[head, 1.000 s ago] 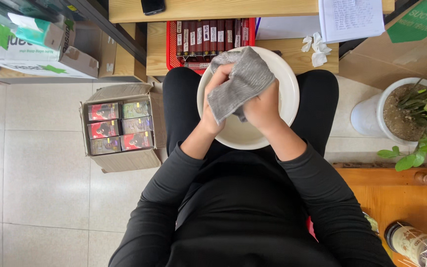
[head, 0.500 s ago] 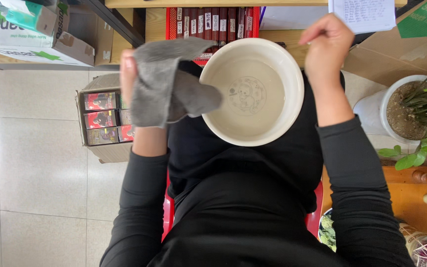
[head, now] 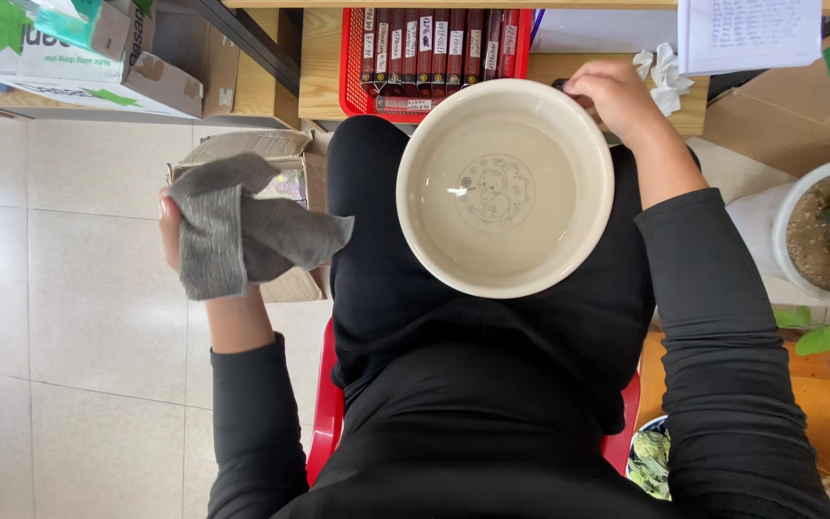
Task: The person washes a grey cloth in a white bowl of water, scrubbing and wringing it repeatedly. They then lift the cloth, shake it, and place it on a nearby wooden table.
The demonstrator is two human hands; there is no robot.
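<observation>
Gripping the grey cloth (head: 242, 231) in my closed left hand (head: 173, 231), I held it left of the cream bowl (head: 504, 187), whose far rim my right hand (head: 617, 101) pinched.

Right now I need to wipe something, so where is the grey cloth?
In the head view, the grey cloth hangs from the left hand, out to the left of the cream bowl, over the cardboard box.
</observation>
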